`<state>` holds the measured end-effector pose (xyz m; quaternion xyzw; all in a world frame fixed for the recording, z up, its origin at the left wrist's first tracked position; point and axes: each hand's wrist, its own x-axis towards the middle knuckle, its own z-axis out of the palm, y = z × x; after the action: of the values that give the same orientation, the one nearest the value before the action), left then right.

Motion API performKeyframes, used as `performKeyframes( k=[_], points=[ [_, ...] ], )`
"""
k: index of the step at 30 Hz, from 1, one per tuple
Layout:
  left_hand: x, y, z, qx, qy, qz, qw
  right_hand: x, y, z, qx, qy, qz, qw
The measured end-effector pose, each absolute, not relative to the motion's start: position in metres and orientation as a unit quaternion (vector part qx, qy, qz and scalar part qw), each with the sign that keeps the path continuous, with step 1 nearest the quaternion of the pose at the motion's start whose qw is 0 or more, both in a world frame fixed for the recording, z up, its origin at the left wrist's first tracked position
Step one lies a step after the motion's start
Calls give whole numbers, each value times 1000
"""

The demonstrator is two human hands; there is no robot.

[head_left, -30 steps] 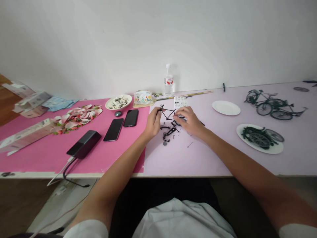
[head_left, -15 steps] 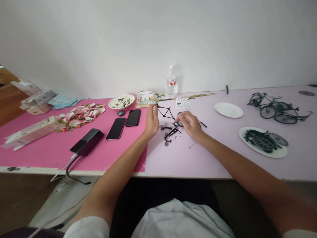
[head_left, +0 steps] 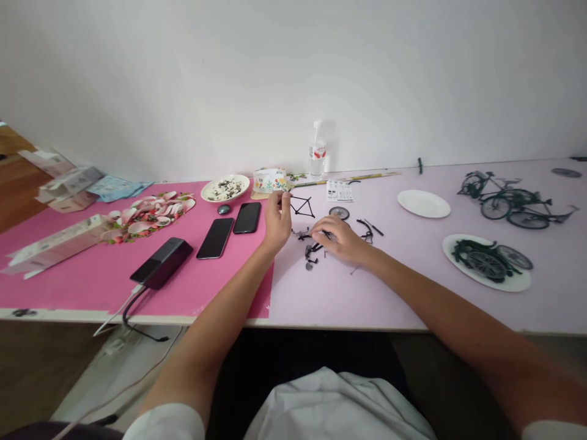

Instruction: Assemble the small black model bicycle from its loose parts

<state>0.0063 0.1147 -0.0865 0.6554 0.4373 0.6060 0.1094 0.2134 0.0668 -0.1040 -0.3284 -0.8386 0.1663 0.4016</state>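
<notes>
My left hand point(head_left: 277, 221) pinches a small black toy bicycle frame point(head_left: 302, 211) by one end, holding it up over the table's middle. Palm down, my right hand point(head_left: 338, 237) is lower and nearer, above the loose black bicycle parts point(head_left: 314, 248). Its fingers are drawn together, and whatever their tips grip, if anything, is hidden. A small spoked wheel point(head_left: 339, 212) lies just beyond that hand. To its right rest a curved black part point(head_left: 367, 232) and a short black rod point(head_left: 376, 230).
A printed sheet point(head_left: 340, 191) and a bottle point(head_left: 317, 153) stand towards the wall. On the left are two phones point(head_left: 214, 238), a black device point(head_left: 161, 263) with cables, and a bowl point(head_left: 225, 198). Rightward are a white plate point(head_left: 424, 203), a plate of parts point(head_left: 523, 282) and toy bicycles point(head_left: 513, 201).
My right hand has moved left and towards me, uncovering the wheel and the curved black part. My left hand has shifted slightly left with the bicycle frame, which is turned a little.
</notes>
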Motion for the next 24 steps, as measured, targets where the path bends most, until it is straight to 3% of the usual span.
performKeyframes(
  k=[6, 11, 24],
  points=[
    [-2, 128, -91, 650, 435, 611, 125, 207, 69, -118, -327, -880, 133, 317],
    [-10, 139, -101, 692, 433, 569, 98, 209, 71, -123, -348, -877, 143, 299],
    [-15, 128, -95, 773, 576, 257, 65, 219, 81, -120, -373, -874, 118, 289]
  ],
)
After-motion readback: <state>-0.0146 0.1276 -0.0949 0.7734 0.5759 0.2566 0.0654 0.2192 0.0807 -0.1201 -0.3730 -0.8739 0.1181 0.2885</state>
